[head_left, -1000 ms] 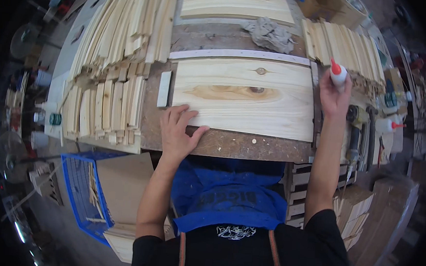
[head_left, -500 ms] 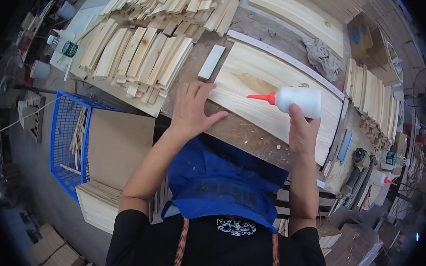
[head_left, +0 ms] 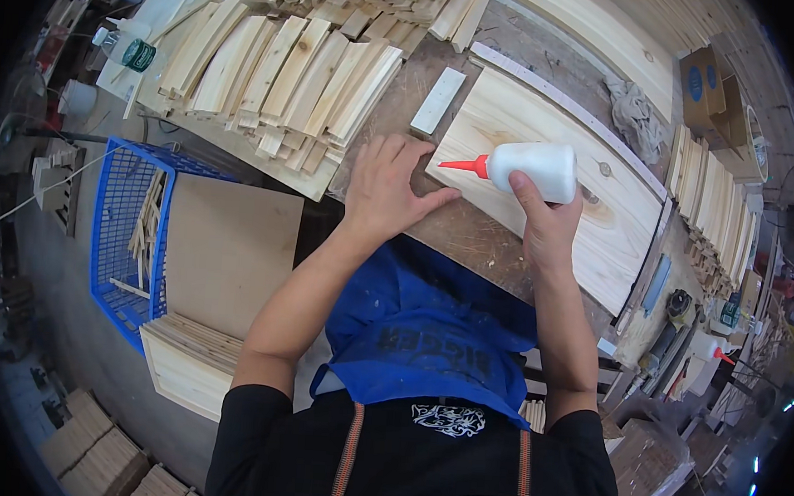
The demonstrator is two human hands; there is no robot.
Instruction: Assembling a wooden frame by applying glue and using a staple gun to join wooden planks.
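On the workbench (head_left: 471, 230) lies a pale board (head_left: 565, 181), and the right hand (head_left: 544, 222) is clamped around a white glue bottle (head_left: 534, 168) held sideways over it, red nozzle pointing left. Left hand (head_left: 390, 188) lies flat, fingers spread, touching the board's near corner and holding nothing. Off to the left, a blue basket (head_left: 121, 231) holds thin wood strips (head_left: 148, 224); stacked slats (head_left: 289, 78) crowd the bench behind.

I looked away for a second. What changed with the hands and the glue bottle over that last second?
The right hand brought the glue bottle from the board's far right corner in over the pine board, nozzle now pointing left. The left hand stayed flat at the board's near left edge.
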